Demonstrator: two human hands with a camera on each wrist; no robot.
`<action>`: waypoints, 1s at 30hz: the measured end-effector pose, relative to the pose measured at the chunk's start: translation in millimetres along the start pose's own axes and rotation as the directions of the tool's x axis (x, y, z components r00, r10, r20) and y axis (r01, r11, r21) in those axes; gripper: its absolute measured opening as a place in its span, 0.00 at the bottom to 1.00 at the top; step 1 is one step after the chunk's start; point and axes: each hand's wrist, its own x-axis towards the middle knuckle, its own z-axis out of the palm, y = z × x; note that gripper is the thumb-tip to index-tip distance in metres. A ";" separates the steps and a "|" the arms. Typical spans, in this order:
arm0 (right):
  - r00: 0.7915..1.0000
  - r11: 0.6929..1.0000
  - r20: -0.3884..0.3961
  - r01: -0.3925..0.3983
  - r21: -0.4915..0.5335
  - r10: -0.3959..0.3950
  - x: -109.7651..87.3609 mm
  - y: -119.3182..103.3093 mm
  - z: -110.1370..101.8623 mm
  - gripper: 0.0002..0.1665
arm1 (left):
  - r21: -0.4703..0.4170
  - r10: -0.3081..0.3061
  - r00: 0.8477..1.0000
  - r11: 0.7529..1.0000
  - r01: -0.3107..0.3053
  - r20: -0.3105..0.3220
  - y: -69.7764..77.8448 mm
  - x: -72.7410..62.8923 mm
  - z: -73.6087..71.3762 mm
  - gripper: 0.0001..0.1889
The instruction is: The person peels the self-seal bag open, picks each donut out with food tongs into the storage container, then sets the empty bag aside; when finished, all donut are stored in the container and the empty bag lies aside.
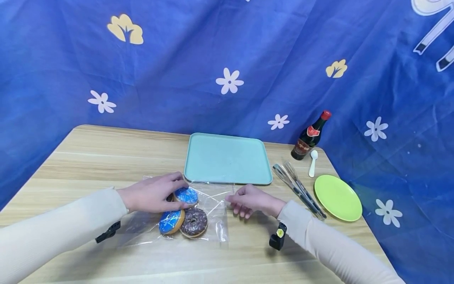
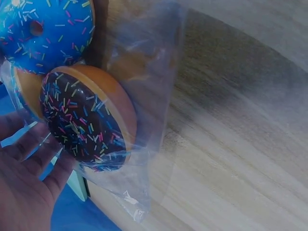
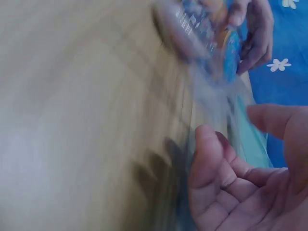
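Note:
A clear plastic bag (image 1: pixel 216 221) lies on the table with doughnuts inside: a chocolate doughnut (image 1: pixel 193 223), a blue doughnut (image 1: pixel 170 221) and another blue one (image 1: pixel 186 195) behind them. Coloured sprinkles cover the chocolate doughnut (image 2: pixel 79 115) in the left wrist view. My left hand (image 1: pixel 156 193) grips the rear blue doughnut through the plastic, thumb on the near side, fingers on the far side. A dark patch under that hand is mostly hidden. At the bag's right edge is my right hand (image 1: pixel 253 200); a gap shows between its thumb and bent forefinger in the right wrist view.
Behind the bag lies a light-green tray (image 1: pixel 227 157). To the right are tongs (image 1: pixel 299 191), a green plate (image 1: pixel 338 198), a white spoon (image 1: pixel 313 163) and a dark bottle (image 1: pixel 308 138) with a red cap. A blue curtain (image 1: pixel 170 79) hangs along the table's back and right.

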 end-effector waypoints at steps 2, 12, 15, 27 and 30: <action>0.999 0.997 0.045 -0.023 0.071 0.019 -0.1 0.5 4.4 0.21 | 0.007 0.000 1.000 1.000 0.000 -0.002 0.2 -0.2 0.4 0.32; 0.996 0.979 0.085 -0.053 0.196 0.037 -0.9 6.5 12.4 0.11 | 0.027 0.022 1.000 0.999 -0.022 0.003 1.5 -1.4 2.3 0.33; 0.996 0.985 0.090 -0.037 0.170 0.022 -1.1 9.7 8.1 0.09 | 0.027 0.010 1.000 1.000 -0.010 0.004 0.7 -1.2 3.4 0.33; 0.988 0.995 0.154 -0.047 0.083 0.034 -3.9 18.5 -6.8 0.11 | 0.018 -0.013 1.000 1.000 0.012 0.017 0.6 -0.8 4.3 0.31; 0.989 0.998 0.142 -0.046 0.052 0.038 -4.6 17.4 -6.9 0.11 | 0.015 -0.010 1.000 1.000 0.010 0.018 1.4 -0.7 3.1 0.32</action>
